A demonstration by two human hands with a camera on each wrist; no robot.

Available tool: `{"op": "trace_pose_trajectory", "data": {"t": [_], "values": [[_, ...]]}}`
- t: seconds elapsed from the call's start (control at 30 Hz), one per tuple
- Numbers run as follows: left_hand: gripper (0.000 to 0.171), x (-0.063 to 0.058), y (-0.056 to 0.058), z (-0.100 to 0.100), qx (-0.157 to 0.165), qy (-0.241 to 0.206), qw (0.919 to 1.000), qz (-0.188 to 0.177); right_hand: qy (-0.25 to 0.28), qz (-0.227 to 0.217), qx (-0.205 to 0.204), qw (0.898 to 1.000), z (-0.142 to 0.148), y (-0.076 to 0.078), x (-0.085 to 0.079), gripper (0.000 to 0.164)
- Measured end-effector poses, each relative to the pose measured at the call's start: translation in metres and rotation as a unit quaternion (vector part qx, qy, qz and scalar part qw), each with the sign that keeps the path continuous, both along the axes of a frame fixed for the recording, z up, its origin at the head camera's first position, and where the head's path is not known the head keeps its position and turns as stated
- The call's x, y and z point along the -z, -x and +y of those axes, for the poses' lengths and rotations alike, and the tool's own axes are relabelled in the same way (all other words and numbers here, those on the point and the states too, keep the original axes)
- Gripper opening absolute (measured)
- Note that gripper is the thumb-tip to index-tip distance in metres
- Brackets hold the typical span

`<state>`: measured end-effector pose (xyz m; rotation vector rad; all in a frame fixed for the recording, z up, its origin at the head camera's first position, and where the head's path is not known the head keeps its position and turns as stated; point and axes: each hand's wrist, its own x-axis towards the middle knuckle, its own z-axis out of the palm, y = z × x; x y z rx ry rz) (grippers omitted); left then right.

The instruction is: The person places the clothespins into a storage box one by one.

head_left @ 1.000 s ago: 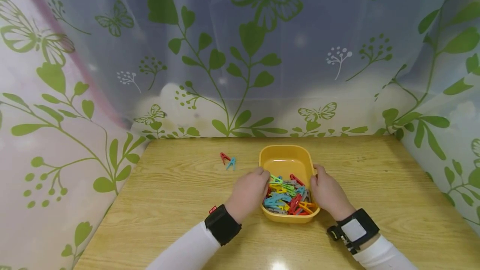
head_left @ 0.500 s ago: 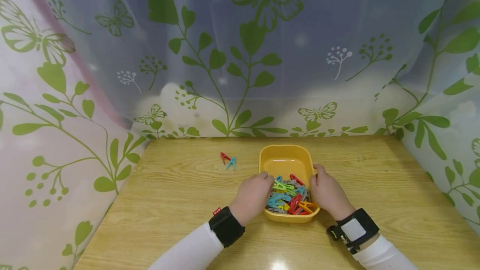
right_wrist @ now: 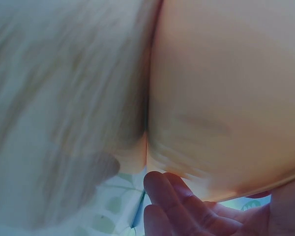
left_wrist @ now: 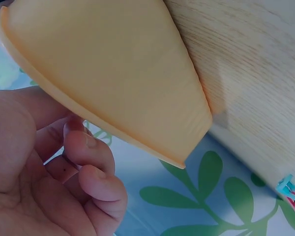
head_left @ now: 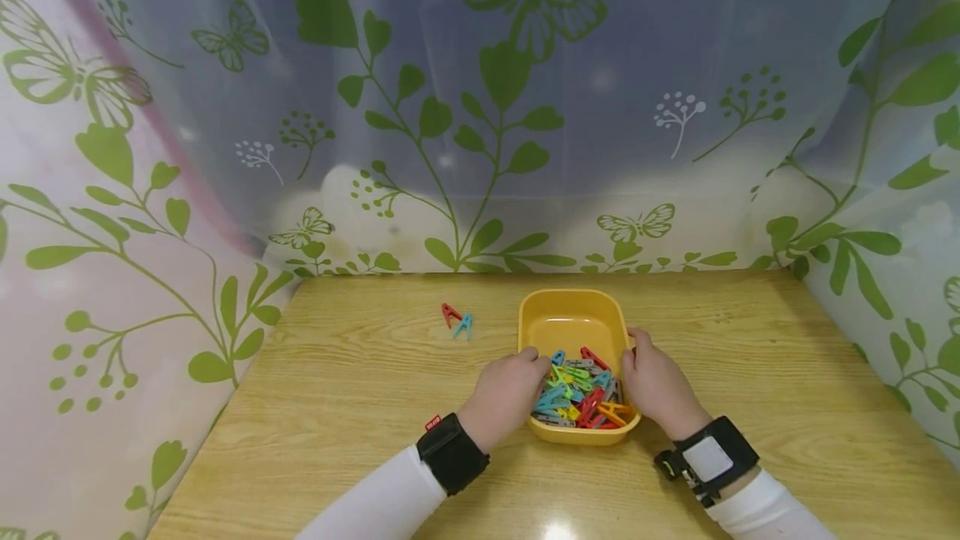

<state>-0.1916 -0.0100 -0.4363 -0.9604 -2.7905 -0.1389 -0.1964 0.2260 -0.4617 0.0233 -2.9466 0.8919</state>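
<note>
A yellow plastic tub [head_left: 572, 303] stands on the table, with a heap of colourful clothespins [head_left: 581, 390] in its near half. My left hand [head_left: 504, 398] reaches over the tub's left rim, its fingertips at the clothespins. In the left wrist view, several curled fingers [left_wrist: 101, 189] show outside the rim, while the thumb and index tips are hidden behind the wall; I cannot tell whether they pinch a clothespin. My right hand [head_left: 663, 386] grips the tub's right rim. The right wrist view shows its fingers [right_wrist: 162, 196] against the outer wall.
A red clothespin [head_left: 449, 315] and a light blue clothespin [head_left: 462, 326] lie on the wooden table [head_left: 360, 373], left of the tub. A curtain [head_left: 480, 148] with leaves and butterflies hangs behind the table and along both sides.
My left hand has shifted slightly right, further over the clothespins, and some clothespins by its fingertips have moved. The right hand and the tub have stayed in place.
</note>
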Motion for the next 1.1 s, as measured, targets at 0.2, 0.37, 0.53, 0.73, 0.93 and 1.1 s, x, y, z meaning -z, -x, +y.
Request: {"op": "trace_pose_trajectory", "data": {"t": [0.2, 0.37, 0.53, 0.73, 0.93, 1.1], "values": [[0.008, 0.0, 0.001, -0.002, 0.008, -0.002, 1.0, -0.002, -0.001, -0.001, -0.002, 1.0, 0.0, -0.001, -0.001, 0.048], [0.007, -0.004, 0.005, -0.007, 0.018, -0.024, 0.9995, -0.008, 0.001, 0.001, -0.003, 1.0, 0.0, -0.001, -0.002, 0.048], [0.007, -0.009, 0.019, -0.016, -0.011, -0.07, 0.9975, -0.003, 0.0, 0.002, 0.0, 1.0, 0.0, 0.0, 0.001, 0.048], [0.01, -0.01, 0.039, -0.033, -0.073, -0.086, 0.9933, 0.026, 0.001, 0.001, 0.003, 1.0, 0.0, 0.001, 0.002, 0.048], [0.015, -0.005, 0.06, -0.054, -0.135, -0.095, 0.9856, 0.038, 0.004, 0.002, 0.0, 1.0, 0.001, 0.0, 0.002, 0.048], [0.012, 0.004, 0.071, -0.071, -0.157, -0.094, 0.983, 0.018, 0.004, 0.004, 0.0, 1.0, 0.001, 0.0, 0.002, 0.048]]}}
